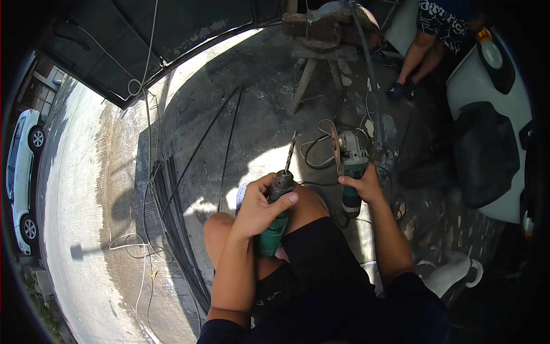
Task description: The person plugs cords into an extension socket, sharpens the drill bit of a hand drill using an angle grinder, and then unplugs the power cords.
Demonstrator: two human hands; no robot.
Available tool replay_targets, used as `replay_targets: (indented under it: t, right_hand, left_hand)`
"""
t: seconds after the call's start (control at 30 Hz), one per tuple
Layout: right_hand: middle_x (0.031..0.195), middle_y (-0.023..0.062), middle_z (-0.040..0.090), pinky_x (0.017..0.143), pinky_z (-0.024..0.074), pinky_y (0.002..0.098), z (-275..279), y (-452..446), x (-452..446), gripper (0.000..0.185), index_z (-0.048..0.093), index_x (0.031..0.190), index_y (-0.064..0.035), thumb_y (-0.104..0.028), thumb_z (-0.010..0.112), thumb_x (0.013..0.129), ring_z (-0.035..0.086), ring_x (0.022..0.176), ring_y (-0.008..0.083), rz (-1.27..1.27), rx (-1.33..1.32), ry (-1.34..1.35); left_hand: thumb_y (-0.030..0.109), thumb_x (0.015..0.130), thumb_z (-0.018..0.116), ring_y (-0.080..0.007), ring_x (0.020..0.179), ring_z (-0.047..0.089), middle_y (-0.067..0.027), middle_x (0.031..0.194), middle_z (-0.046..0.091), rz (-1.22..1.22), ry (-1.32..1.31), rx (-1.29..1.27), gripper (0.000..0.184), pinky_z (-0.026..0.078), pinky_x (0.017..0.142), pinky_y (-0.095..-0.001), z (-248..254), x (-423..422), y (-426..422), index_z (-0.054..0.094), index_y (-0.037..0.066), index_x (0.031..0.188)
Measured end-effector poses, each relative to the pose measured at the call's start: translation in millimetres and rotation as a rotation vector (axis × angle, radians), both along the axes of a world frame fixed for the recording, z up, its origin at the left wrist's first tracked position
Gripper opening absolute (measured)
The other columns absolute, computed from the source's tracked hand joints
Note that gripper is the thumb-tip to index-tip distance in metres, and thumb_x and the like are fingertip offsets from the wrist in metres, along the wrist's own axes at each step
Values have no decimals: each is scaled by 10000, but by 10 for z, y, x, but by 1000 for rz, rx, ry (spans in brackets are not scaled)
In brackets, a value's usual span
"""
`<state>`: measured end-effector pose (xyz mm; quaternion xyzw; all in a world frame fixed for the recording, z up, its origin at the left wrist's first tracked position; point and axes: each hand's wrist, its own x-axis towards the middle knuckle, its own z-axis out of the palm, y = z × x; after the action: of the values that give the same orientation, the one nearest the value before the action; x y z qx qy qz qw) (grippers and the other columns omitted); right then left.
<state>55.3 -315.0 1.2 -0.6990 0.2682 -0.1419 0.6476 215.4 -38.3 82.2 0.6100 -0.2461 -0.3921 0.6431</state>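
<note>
My left hand [262, 205] is wrapped round the chuck end of a green power drill [273, 236], which rests over my lap. A long twist drill bit [291, 152] sticks out of the chuck [282, 182], pointing away from me. In my right hand [364, 184] is a green and grey angle grinder [353, 156], gripped by its body. The grinder's thin disc [336, 143] stands on edge, on the left side of its head. The drill's lower end is partly hidden between my legs.
Long dark metal bars [177, 229] lie on the ground at left. Cables [318, 155] coil beyond the grinder. A rusty bench vise [329, 31] stands on a stand ahead. Another person's legs [421, 60] are at upper right, beside a white vehicle [467, 92]. A white car [22, 172] is far left.
</note>
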Motion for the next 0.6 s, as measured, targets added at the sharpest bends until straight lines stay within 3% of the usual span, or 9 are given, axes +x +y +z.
replay_targets:
  t: [0.03,0.07,0.3,0.5,0.6]
  right_hand:
    - [919,75,714,777,553,334,76,23,-33,482,655,1060,9,-152,907,682,687,835,170,-13,-33,3]
    - [925,79,712,780,553,335,109,49,-54,509,647,1077,12,-163,912,679,685,841,171,-23,-65,7]
    - [947,88,709,813,550,346,9,8,-231,603,608,1147,25,-181,922,675,685,869,182,-7,-102,10]
    - [993,98,705,850,539,353,45,6,-188,626,604,1156,30,-190,928,668,675,912,189,16,-120,58]
    - [1002,100,705,851,538,352,85,51,-119,631,604,1167,23,-189,927,668,674,913,192,23,-109,46]
  left_hand:
    - [165,871,819,-78,835,588,-4,904,670,43,74,-40,311,470,772,-243,13,-12,28,696,-14,1094]
    - [203,879,788,-131,768,656,-41,857,667,53,56,-60,344,512,706,-271,56,-40,38,664,-26,1104]
    - [199,887,764,-138,793,648,-55,883,669,11,109,-83,364,512,741,-271,59,-81,65,659,-32,1148]
    - [241,984,644,-156,878,645,-77,948,670,-42,217,-166,393,509,800,-296,-2,3,-81,579,-28,1264]
    - [266,1049,565,-155,863,649,-80,955,674,-90,-59,80,322,511,797,-305,-107,47,-203,565,-18,1199]
